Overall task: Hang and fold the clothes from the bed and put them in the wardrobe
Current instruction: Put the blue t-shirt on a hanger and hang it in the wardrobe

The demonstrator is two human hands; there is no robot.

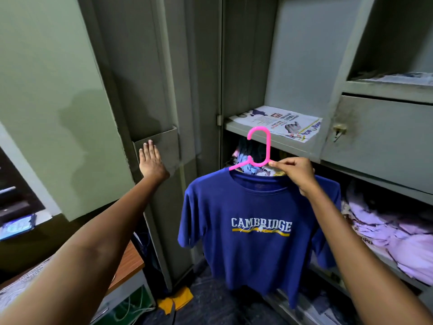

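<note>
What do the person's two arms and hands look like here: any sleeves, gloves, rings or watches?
Both forearms are bare from the frame's edge to the wrists, with no sleeves showing. The left hand and the right hand wear no gloves; no ring, watch or bracelet is visible. The fingernails look short.

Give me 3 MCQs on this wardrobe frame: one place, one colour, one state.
1. Where does the newspaper lie?
A. on the floor
B. on the wardrobe shelf above the T-shirt
C. over the hanger

2. What colour is the hanger?
A. pink
B. white
C. black

3. How is the left hand?
A. gripping the hanger
B. curled round the shirt's hem
C. flat, fingers straight, against the wardrobe door

Key: 1 B, the paper sits on the shelf over the blue T-shirt. 2 A, its hook is bright pink. 3 C, the palm presses the door while the right hand pinches the hanger.
</note>
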